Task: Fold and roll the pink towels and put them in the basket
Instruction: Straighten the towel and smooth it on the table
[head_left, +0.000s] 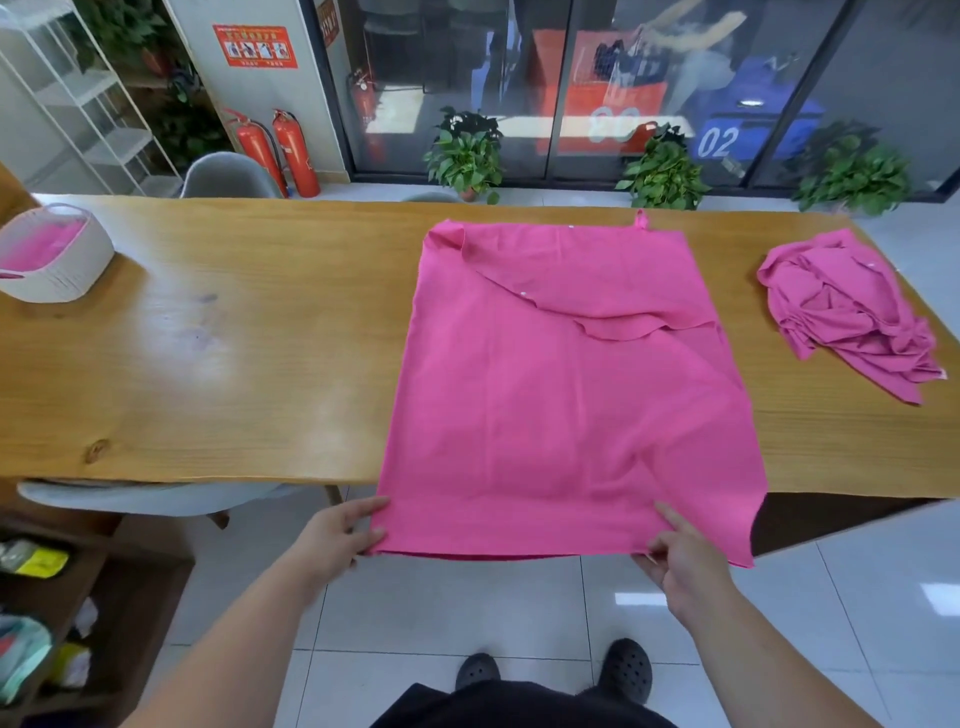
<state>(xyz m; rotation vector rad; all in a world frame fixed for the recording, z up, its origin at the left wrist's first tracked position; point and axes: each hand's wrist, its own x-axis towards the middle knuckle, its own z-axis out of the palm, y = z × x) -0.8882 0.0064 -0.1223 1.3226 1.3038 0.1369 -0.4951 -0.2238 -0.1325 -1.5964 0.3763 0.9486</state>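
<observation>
Two hands on 1 towel (561, 415). Towel lies spread flat on table (208, 338), right of table centre. Its near strip runs past table's front edge, held in the hands.

L hand (337, 535) pinches towel's near-left corner, fingers curled on the hem. R hand (680, 561) pinches near edge a bit inboard of near-right corner: index finger laid straight on the cloth, thumb at the hem. That corner hangs free beyond the hand.

Far-right part of towel is doubled back on itself as a diagonal flap. Small hang loop (642, 218) sticks out at far edge, toward table's back. Far-left corner slightly curled.

Pile (852, 312) of crumpled pink cloth at table's right end, apart from towel. No. of towels in it: can't tell.

Basket (57, 270), white, at table's left end, well apart from towel. Pink cloth (41, 244) inside; rolled or not, can't tell.

Behind table: grey chair (228, 176), 2 red extinguishers (280, 150), potted plants (467, 150) by glass wall. Person stands at table's front, dark shoes (626, 670) on tiled floor.
</observation>
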